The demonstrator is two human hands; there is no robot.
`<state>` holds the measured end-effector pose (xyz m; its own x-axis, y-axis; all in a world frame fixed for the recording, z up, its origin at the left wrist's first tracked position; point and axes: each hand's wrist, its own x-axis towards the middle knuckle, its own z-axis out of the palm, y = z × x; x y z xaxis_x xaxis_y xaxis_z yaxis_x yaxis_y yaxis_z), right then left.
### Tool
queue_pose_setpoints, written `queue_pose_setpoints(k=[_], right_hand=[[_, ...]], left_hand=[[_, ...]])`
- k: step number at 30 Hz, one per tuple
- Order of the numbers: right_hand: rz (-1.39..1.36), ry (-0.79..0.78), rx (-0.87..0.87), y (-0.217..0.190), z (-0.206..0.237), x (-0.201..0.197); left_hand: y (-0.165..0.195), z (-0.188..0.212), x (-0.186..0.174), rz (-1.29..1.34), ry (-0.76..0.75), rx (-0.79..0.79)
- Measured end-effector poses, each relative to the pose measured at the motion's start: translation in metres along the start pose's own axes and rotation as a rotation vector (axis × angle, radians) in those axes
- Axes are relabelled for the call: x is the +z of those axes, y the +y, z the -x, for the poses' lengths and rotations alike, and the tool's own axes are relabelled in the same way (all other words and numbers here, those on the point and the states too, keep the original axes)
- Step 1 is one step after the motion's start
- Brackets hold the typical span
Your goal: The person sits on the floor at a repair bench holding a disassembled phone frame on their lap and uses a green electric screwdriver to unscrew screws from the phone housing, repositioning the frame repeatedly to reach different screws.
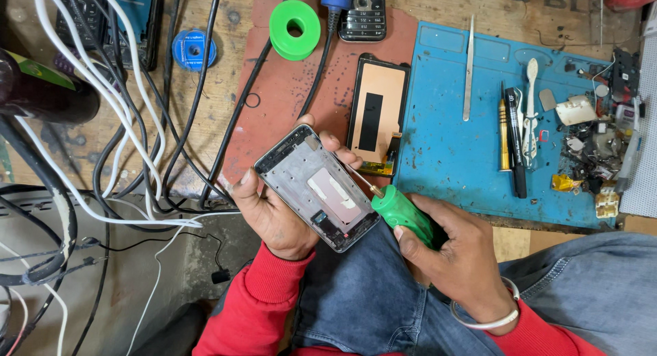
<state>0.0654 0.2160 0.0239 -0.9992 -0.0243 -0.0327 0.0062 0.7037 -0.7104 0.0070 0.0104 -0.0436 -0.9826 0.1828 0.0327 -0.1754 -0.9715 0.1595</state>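
phone frame (pixel 317 187) over lap at bench edge, long axis upper-left to lower-right | left hand (pixel 274 216) cradles it from below, fingers wrapped on both long edges | green screwdriver (pixel 400 212) clamped in right hand (pixel 458 257), tip at frame's right edge, shaft pointing up-left | detached screen (pixel 376 113) just beyond

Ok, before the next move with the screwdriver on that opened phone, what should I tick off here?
1. Left hand cradles the grey metal phone frame, fingers around its edges: ok.
2. Right hand grips the green-handled screwdriver: ok.
3. Screwdriver tip seated in a screw: cannot tell, too small.
4. Frame braced on a surface: not ok, held over the lap.
5. Detached copper-backed display panel lies apart on the bench: ok.
6. Metal tweezers rest on the blue work mat, away from both hands: ok.
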Motion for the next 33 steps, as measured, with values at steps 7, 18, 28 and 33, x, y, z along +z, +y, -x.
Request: queue_pose_setpoints(k=[7, 18, 28, 33], right_hand=[[0.003, 0.002, 0.024, 0.0001, -0.0005, 0.0009], [-0.024, 0.001, 0.046, -0.0011, 0.0004, -0.0010], [-0.035, 0.007, 0.037, -0.0006, 0.0006, -0.0017], [-0.031, 0.012, 0.039, -0.0001, 0.0003, -0.0019]], left_hand=[[-0.0010, -0.0010, -0.0023, -0.041, -0.003, -0.002], [-0.0008, -0.0011, -0.0016, -0.070, 0.000, -0.005], [-0.0008, -0.0003, -0.0035, 0.004, -0.041, -0.041], [-0.0007, 0.0004, -0.0033, 0.028, -0.008, -0.066]])
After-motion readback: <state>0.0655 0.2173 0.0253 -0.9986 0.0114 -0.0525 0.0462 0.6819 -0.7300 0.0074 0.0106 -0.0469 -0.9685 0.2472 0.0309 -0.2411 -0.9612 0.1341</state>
